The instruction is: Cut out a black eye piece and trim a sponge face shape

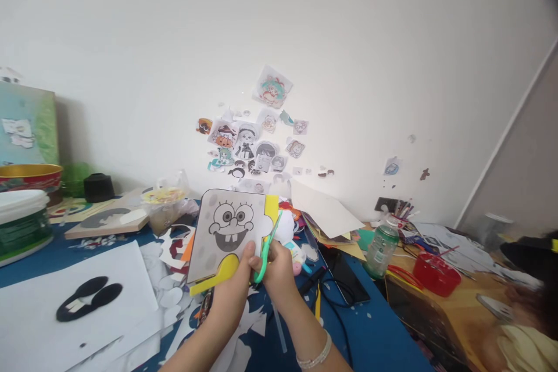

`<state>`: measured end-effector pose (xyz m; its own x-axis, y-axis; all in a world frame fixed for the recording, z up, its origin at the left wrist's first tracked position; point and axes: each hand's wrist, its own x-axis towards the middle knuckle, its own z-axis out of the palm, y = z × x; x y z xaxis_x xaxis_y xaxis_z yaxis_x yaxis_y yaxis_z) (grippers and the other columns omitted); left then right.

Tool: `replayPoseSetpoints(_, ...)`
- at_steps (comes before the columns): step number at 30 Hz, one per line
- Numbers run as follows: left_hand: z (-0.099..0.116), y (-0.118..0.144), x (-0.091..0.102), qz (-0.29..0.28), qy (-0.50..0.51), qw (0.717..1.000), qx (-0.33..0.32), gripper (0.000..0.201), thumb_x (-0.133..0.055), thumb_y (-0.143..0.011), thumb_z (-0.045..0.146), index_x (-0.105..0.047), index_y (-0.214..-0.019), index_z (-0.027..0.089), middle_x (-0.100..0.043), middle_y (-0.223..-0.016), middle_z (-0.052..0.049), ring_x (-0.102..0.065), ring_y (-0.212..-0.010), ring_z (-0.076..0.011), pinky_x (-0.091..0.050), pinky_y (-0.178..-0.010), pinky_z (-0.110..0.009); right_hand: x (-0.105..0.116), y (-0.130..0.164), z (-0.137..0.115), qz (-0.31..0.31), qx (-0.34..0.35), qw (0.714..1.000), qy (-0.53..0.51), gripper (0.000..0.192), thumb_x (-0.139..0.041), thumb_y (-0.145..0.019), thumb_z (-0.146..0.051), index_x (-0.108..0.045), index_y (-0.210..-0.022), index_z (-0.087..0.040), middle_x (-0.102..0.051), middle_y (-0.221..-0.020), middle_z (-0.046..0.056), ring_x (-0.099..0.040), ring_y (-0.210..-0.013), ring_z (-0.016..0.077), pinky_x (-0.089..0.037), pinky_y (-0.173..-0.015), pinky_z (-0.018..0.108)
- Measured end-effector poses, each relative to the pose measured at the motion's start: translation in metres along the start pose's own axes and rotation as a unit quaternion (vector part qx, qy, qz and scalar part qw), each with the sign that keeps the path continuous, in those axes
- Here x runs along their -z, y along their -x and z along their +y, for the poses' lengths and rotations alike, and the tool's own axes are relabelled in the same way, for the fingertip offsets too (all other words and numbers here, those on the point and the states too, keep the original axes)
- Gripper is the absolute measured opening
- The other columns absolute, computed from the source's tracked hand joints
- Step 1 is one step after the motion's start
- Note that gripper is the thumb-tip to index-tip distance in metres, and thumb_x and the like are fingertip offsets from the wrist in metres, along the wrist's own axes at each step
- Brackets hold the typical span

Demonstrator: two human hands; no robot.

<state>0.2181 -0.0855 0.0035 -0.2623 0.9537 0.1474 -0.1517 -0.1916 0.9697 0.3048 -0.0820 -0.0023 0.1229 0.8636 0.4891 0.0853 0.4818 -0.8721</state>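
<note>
My left hand (238, 282) is closed on the lower right edge of a grey sheet with a cartoon face drawing (233, 218), wide-eyed and grinning with two big teeth. Yellow paper (271, 207) shows behind the sheet at its upper right, and a yellow piece curls out along its bottom edge. Gripped in my right hand (279, 270) is a pair of scissors (264, 256) with mint-green handles. Its blades point up along the sheet's right edge; whether they touch the paper I cannot tell. A beaded bracelet circles my right wrist.
White sheets with black ovals (35, 302) lie at left, beside paper scraps (172, 299). A white-lidded tub (21, 224) stands far left. To the right are a dark phone (346, 276), a bottle (383, 247) and a red container (436, 273). Another person (523, 331) is at far right.
</note>
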Motion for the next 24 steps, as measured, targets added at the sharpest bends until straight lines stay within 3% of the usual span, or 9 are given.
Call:
replayPoseSetpoints(9, 0.000, 0.000, 0.001, -0.003, -0.006, 1.000, 0.027, 0.038, -0.061, -0.067, 0.044, -0.059, -0.098, 0.022, -0.058, -0.118, -0.004, -0.041, -0.120, -0.0254, -0.025, -0.105, -0.040, -0.001, 0.002, -0.002, 0.006, 0.002, 1.000, -0.003, 0.041, -0.070, -0.058, -0.049, -0.061, -0.078, -0.014, -0.057, -0.060, 0.001, -0.050, -0.059, 0.0156, -0.043, -0.052, 0.024)
replayPoseSetpoints(16, 0.008, 0.002, 0.000, -0.013, -0.018, 0.998, 0.050, 0.041, -0.061, -0.067, 0.043, -0.058, -0.101, 0.021, -0.056, -0.121, -0.007, -0.043, -0.118, -0.0290, -0.029, -0.102, -0.043, 0.001, 0.002, 0.000, -0.008, 0.011, 0.999, -0.046, 0.043, -0.070, -0.060, -0.045, -0.062, -0.088, -0.014, -0.058, -0.063, 0.001, -0.051, -0.057, 0.0152, -0.041, -0.049, 0.023)
replayPoseSetpoints(24, 0.011, 0.004, 0.001, 0.015, -0.055, 0.997, 0.053, 0.039, -0.064, -0.063, 0.041, -0.059, -0.095, 0.019, -0.062, -0.110, -0.008, -0.050, -0.112, -0.0287, -0.037, -0.097, -0.037, 0.003, -0.001, 0.000, -0.025, 0.001, 0.998, -0.064, 0.043, -0.072, -0.057, -0.044, -0.061, -0.086, -0.014, -0.061, -0.067, 0.004, -0.054, -0.060, 0.0170, -0.046, -0.053, 0.025)
